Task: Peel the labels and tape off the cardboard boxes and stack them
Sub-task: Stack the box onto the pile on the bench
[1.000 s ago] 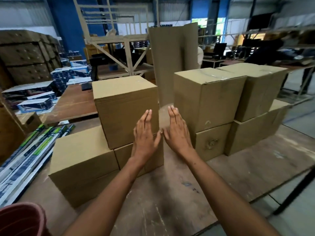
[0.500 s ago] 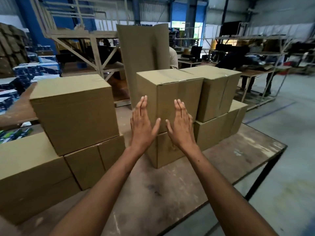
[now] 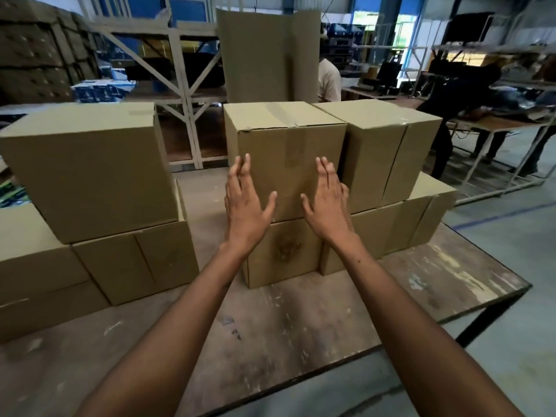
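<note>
On the left of the worktop (image 3: 316,332) a stack of boxes stands two layers high: a low box (image 3: 33,266) at the far left edge, a bottom box (image 3: 135,266) beside it, and a large left box (image 3: 90,173) on top, with only a small strip of tape (image 3: 141,113) showing on its lid. No labels show on the faces turned this way, so this group looks largely dealt with, though the hidden sides cannot be judged. In the middle, the left hand (image 3: 245,206) is open, its fingers (image 3: 240,170) straight and close together, thumb spread, at the left edge of the middle box (image 3: 288,164); whether it touches the cardboard I cannot tell. That box sits on a lower box (image 3: 282,254) with a scuffed patch on its front. It carries clear tape along its top seam (image 3: 279,114) and down the front face, so peeling here is not yet done. The right hand (image 3: 326,206) mirrors the left, open and empty, fingers together toward the box's right edge, gripping nothing. To the right, a right box (image 3: 388,152) rests on a long base box (image 3: 388,233), touching the middle stack; any tape there is too faint to tell. Judging by this, stacking is mostly in place, and the middle box's tape is the plain work left.
</note>
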Tool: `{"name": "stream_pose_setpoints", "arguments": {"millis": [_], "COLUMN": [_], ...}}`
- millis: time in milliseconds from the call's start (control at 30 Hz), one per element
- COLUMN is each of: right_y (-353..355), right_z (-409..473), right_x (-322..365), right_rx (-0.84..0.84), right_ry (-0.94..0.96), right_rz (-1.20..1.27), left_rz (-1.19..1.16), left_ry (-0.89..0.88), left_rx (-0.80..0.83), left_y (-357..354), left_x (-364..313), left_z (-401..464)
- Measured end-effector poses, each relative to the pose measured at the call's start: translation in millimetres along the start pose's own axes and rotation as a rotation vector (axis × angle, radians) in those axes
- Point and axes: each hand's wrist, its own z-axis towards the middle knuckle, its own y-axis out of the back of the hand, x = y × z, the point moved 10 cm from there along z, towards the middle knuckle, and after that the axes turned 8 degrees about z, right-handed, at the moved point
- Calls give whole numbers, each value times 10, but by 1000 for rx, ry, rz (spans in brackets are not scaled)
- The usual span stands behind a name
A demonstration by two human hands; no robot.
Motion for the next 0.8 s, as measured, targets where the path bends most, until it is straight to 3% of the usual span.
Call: {"name": "stream_pose_setpoints", "arguments": {"millis": [233, 400, 533, 800], "right_y": [-41, -138, -314, -360], "right_z": [178, 283, 357, 363], "right_x": [-326, -593, -840, -913], "right_rx": [-36, -40, 38, 5], "right_ry": [-68, -220, -377, -277], "right_rz": [124, 356, 602, 721], "left_rz": [-20, -83, -116, -85], "left_ry": [143, 310, 325, 335], "left_rx": [13, 100, 144, -13], "left_y": [-156, -260, -345, -127], "left_x": [178, 343, 413, 551], "left_z": [20, 92, 148, 110]}}
